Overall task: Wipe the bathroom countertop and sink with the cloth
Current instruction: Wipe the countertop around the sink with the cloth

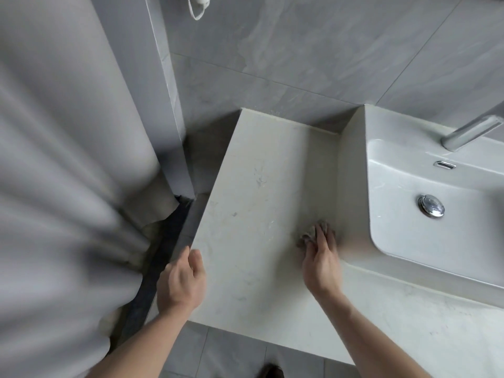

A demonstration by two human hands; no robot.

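Observation:
A pale stone countertop (253,203) has a lower section on the left and a raised section holding a white sink (436,203) on the right. My right hand (321,257) lies flat on a small grey cloth (305,237), pressing it on the lower counter beside the step up to the sink. Only the cloth's edges show past my fingers. My left hand (182,279) rests on the counter's left edge, its thumb on top and its fingers over the side.
A grey shower curtain (68,159) fills the left side. Grey tiled walls (300,50) stand behind the counter. A chrome faucet (469,132) reaches over the sink, with a chrome drain plug (431,205) below. Grey floor tiles (231,353) lie beneath.

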